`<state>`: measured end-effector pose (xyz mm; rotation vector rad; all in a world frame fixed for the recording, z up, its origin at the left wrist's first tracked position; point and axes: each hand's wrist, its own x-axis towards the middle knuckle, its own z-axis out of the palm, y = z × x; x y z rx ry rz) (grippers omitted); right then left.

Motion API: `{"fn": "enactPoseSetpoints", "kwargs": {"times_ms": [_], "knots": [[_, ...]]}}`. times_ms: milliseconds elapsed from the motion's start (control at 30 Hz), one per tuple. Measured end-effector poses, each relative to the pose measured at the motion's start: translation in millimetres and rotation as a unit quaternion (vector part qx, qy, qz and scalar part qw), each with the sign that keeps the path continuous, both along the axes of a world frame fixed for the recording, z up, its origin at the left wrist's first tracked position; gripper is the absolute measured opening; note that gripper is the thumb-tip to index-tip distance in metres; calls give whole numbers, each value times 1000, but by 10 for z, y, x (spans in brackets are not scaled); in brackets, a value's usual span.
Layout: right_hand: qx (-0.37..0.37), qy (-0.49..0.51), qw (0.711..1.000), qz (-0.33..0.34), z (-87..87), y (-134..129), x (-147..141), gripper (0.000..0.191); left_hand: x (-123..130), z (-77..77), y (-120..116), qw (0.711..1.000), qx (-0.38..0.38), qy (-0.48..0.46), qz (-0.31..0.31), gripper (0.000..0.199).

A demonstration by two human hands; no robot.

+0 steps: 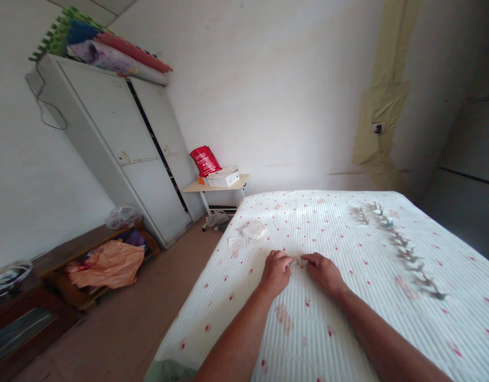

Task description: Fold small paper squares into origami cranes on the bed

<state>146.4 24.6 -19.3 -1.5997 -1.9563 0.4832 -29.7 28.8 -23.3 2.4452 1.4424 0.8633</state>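
Note:
Over the middle of the bed, my left hand (276, 271) and my right hand (324, 273) face each other with fingertips close together. Both are closed in a pinch on a small pale piece of folded paper (296, 261), one at each side of it. Its exact shape is too small to make out. Ahead and to the left of my hands lies a stack of white paper sheets (253, 229). A line of several small folded paper figures (407, 252), like paper cranes, stretches along the right of the bed.
White quilted bedding with red dots (308, 334) covers the bed. Beyond its far left corner stands a small table (192, 187) with a red bag (205, 161) and a white box (224, 179). A grey cabinet (109, 122) and a low wooden cabinet (57, 254) are on the left.

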Motion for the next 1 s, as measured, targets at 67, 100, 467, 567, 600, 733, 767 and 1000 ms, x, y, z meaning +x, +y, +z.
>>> {"fn": "enactPoseSetpoints", "kwargs": {"times_ms": [67,100,467,567,600,733,767,1000], "knots": [[11,43,999,-10,-12,13,31,38,3,-3,0,1000,4,-4,2,30],[16,60,998,-14,-18,21,48,37,6,-4,0,1000,6,-4,3,30],[-7,-85,996,22,61,47,5,43,68,84,-29,997,4,69,33,22],[-20,-127,992,20,113,46,-33,39,86,101,-20,995,4,87,40,21],[-21,-135,990,21,123,47,-39,37,94,105,-14,995,2,94,42,20],[-20,-133,990,36,135,46,-39,27,133,103,22,992,-4,115,54,19],[-19,-125,991,38,136,44,-37,25,141,100,30,992,-3,116,57,19],[-10,-103,994,16,124,31,-55,23,150,86,56,993,19,99,55,17]]}}
